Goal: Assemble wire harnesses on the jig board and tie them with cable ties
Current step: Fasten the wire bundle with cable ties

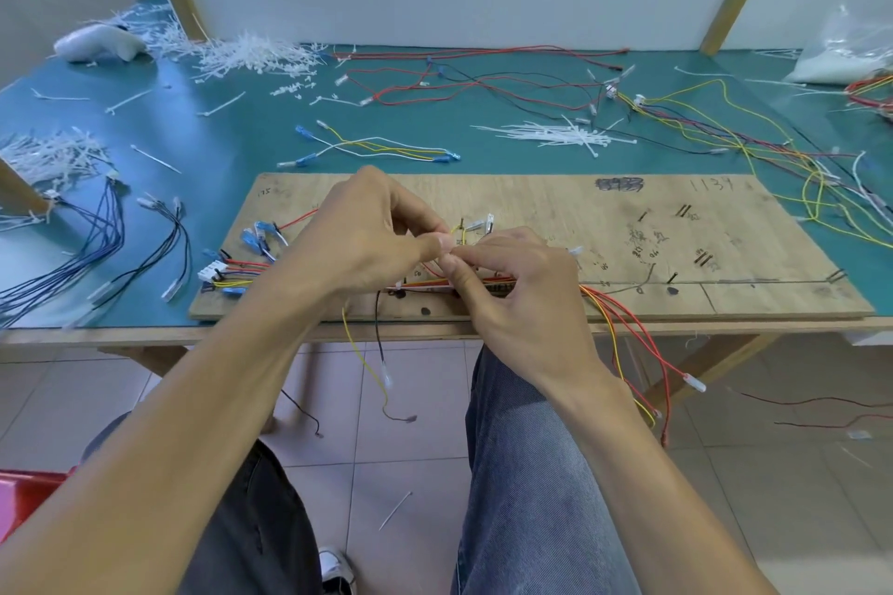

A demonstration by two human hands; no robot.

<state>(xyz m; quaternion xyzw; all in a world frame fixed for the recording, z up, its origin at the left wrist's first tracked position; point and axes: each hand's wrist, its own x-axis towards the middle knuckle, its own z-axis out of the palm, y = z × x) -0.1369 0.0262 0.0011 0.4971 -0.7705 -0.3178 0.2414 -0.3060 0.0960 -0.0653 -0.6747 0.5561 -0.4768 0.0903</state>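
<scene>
Thumb and forefinger of the left hand [367, 237] and right hand [512, 285] meet in a tight pinch on something hidden, probably a cable tie, just above the wires [497, 287] on the near-middle of the board [676, 227]. Best to feed the tail straight and cinch it snug without trapping stray wires.

The left hand [367, 237] and right hand [512, 275] cover the middle of the wire bundle [420, 285], so whatever sits between their fingertips is too small to make out. Scribbles on the jig board [725, 256] are unreadable, and the plastic bag [850, 48] gets chopped off at the right edge.
</scene>
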